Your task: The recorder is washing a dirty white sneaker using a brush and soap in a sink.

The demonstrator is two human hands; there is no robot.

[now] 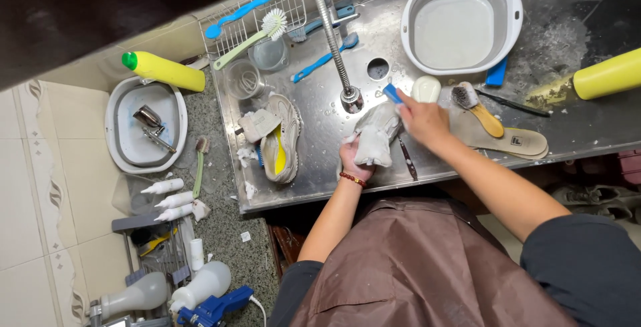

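A soapy whitish fabric shoe [375, 137] is being held just right of the frame's centre, on the wet stainless steel worktop [320, 173]. The left hand [354, 157] is wrapped round its lower end, fingers closed on it. The right hand [420, 117] is clenched on a small blue-handled brush [392, 93], which is pressed against the top of the shoe.

Containers first: a round white plastic basin [462, 21] is seen at the upper right with cloudy water in it. A second white oval basin [145, 123] is down on the floor at the left, with a metal tap fitting [151, 127] lying inside. A white wire rack [250, 20] at the top is loaded with a blue brush and a green-handled white-bristled brush [257, 33], with two clear plastic cups [257, 67] just below it.

On the worktop, a beige sneaker with a yellow lining [280, 141] is lying on its side left of the held shoe, foam bits all around. A tan insole [504, 141] and a wooden-backed scrubbing brush [477, 107] are sat at the right, and a flexible metal faucet hose [332, 37] runs up from the middle. Yellow bottles are lying at the upper left [163, 71] and far right [607, 73].

Floor is speckled grey stone, beige tile beside it. White squeeze bottles [170, 200] are lined up at lower left. A brown apron [414, 267] fills the bottom.
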